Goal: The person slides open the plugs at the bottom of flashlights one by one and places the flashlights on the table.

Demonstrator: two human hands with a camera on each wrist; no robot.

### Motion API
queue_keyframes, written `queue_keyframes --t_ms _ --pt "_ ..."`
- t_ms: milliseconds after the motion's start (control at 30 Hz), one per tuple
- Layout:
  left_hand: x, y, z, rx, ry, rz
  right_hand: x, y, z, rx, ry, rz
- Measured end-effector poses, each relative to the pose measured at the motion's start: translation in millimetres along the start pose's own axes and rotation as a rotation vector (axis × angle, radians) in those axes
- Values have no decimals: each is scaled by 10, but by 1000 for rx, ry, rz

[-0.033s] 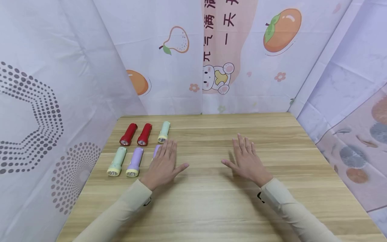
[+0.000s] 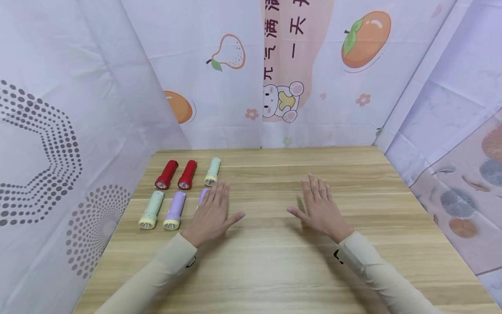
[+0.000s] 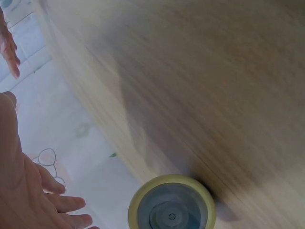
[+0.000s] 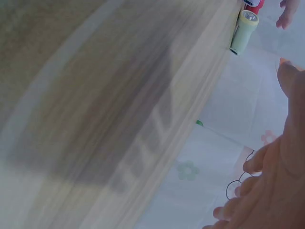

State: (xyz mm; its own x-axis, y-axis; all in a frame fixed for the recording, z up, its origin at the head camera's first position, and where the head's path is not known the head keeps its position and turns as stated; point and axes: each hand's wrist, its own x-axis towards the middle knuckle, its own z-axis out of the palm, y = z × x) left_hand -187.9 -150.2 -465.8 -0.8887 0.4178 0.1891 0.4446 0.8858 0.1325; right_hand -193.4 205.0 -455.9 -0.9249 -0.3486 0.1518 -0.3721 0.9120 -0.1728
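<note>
My left hand (image 2: 213, 216), fingers straight and thumb spread to the side, hovers over the left part of the table. Beneath it lies a purple flashlight (image 2: 202, 195), mostly hidden in the head view. The left wrist view has a pale-yellow-rimmed flashlight head (image 3: 172, 205) below that palm, not gripped. Further right, my right hand (image 2: 321, 211) is likewise held flat above the wood, its shadow falling below, and holds nothing. Nearest the left fingertips is a mint flashlight (image 2: 213, 171) with a yellow rim.
Left of the hands lie two red flashlights (image 2: 166, 174), another mint flashlight (image 2: 152, 209) and another purple flashlight (image 2: 174, 210), in two rows. The wooden table (image 2: 259, 270) meets a printed cloth curtain (image 2: 235, 100) at its back, with cloth along both sides.
</note>
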Motion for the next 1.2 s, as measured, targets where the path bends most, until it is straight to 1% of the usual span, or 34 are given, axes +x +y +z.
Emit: queue_keyframes --t_ms 67,167,233,300,367,433,467,533,567,667,800,1000,1100,1200 --pt "1 -7 5 0 -1 -1 3 2 3 -1 1 2" --pt "1 -25 6 5 14 2 11 1 5 3 4 6" --pt "6 -48 -5 -7 40 3 23 -1 4 18 5 8" --pt "18 -89 -28 -17 84 7 41 -8 2 42 22 6" --pt "39 -154 -50 -29 134 11 64 -24 2 76 58 2" --pt "57 -233 -79 -50 171 1 91 -55 5 129 100 10" --pt "59 -273 -97 -71 183 -13 105 -75 11 153 112 14" --pt "60 -359 -130 -115 194 -51 130 -127 28 205 109 26" --pt "56 -398 -154 -147 191 -75 143 -157 39 231 98 35" --pt "45 -520 -201 -227 168 -151 178 -250 87 263 49 35" --pt "52 -663 -229 -280 124 -218 216 -395 140 299 23 19" --pt "72 -790 -210 -306 79 -265 251 -635 235 365 3 12" --pt "87 -839 -184 -323 56 -287 251 -755 300 400 -30 -6" --pt "134 -901 -126 -332 39 -300 295 -853 382 417 -43 -29"
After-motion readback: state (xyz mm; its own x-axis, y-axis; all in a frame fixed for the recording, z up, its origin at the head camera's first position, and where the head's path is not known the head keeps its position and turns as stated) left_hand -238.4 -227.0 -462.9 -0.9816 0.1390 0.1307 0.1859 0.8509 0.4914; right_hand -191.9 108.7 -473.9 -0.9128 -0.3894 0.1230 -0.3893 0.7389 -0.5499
